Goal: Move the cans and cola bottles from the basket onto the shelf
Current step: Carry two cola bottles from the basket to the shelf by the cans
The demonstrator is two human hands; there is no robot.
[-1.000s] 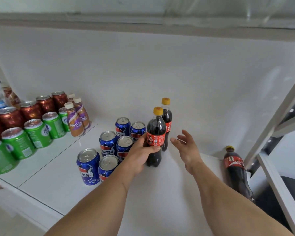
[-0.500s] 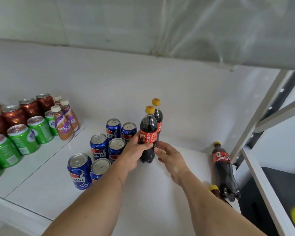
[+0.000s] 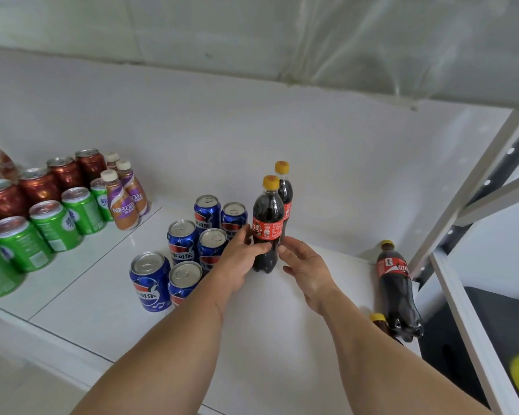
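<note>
Upright, cola bottle (image 3: 267,223) on shelf (image 3: 108,310), between both hands (image 3: 240,259)

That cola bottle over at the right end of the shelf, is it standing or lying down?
Lying down. The cola bottle rests on its side on the shelf, cap toward the back wall.

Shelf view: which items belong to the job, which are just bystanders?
Job:
front cola bottle, held by left hand and right hand
blue cans
lying cola bottle

Bystanders:
green cans
red cans
coffee bottles
</note>
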